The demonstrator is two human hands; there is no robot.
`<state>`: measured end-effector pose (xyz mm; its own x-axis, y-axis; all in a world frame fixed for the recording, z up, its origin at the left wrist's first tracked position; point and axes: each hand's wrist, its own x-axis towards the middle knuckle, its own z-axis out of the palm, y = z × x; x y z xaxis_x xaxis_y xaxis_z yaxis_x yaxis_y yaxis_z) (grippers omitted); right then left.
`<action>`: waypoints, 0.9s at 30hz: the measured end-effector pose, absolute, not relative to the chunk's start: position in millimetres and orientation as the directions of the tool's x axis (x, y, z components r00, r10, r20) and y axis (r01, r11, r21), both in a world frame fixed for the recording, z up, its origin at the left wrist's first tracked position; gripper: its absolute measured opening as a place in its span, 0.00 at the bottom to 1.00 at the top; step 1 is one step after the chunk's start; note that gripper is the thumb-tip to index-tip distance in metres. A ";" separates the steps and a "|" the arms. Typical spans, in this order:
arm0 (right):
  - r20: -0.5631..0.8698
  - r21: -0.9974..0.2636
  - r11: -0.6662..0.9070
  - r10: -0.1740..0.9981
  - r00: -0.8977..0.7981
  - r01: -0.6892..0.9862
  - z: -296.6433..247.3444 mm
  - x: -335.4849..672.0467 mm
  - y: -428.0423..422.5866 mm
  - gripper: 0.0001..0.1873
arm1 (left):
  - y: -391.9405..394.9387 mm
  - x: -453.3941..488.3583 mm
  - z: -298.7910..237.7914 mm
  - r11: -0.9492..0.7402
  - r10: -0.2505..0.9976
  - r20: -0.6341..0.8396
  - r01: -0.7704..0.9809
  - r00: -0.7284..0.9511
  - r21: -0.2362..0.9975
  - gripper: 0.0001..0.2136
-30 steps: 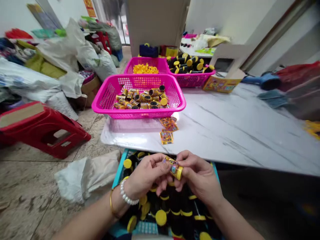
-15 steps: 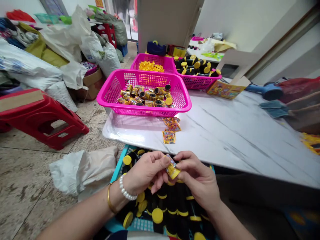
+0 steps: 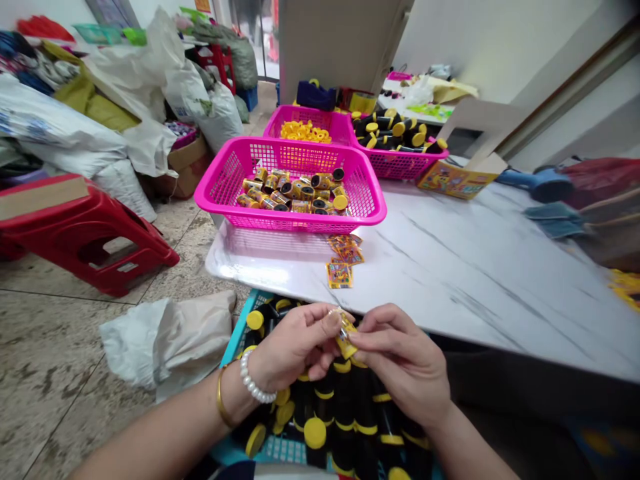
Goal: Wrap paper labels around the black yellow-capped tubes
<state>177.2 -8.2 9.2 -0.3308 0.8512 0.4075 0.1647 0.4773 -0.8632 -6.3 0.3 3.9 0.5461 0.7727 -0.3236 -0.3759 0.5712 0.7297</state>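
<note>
My left hand (image 3: 293,343) and my right hand (image 3: 400,357) pinch one small yellow-capped tube with a colourful sticker (image 3: 345,337) between their fingertips, just above a blue basket (image 3: 235,333) on my lap. That basket is full of black tubes with yellow caps (image 3: 340,407). On the marble table (image 3: 475,267) in front lie a few loose stickers (image 3: 343,257). Behind them stands a pink basket (image 3: 290,217) holding several stickered tubes (image 3: 293,190).
Two more pink baskets at the back hold yellow caps (image 3: 305,131) and black tubes (image 3: 393,130). A yellow carton (image 3: 453,180) and a blue tool (image 3: 537,183) lie on the table's right. A red stool (image 3: 85,230), a crumpled bag (image 3: 170,337) and stuffed sacks (image 3: 125,87) occupy the floor at left.
Both hands have kept turning the small tube between their fingers; it now shows less of its sticker. The view shifted slightly right and down.
</note>
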 end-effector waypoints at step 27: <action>0.650 -0.642 0.682 0.726 -0.223 0.349 33.2 166.2 22.7 0.15 | -1.5 -12.6 14.8 0.444 0.861 -0.289 -0.343 0.418 0.828 0.26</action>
<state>166.2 22.7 33.2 -0.2232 0.7262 0.6502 0.3495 0.6823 -0.6421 -12.6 -1.5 14.8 0.4184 0.8611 -0.2889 -0.3431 0.4444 0.8275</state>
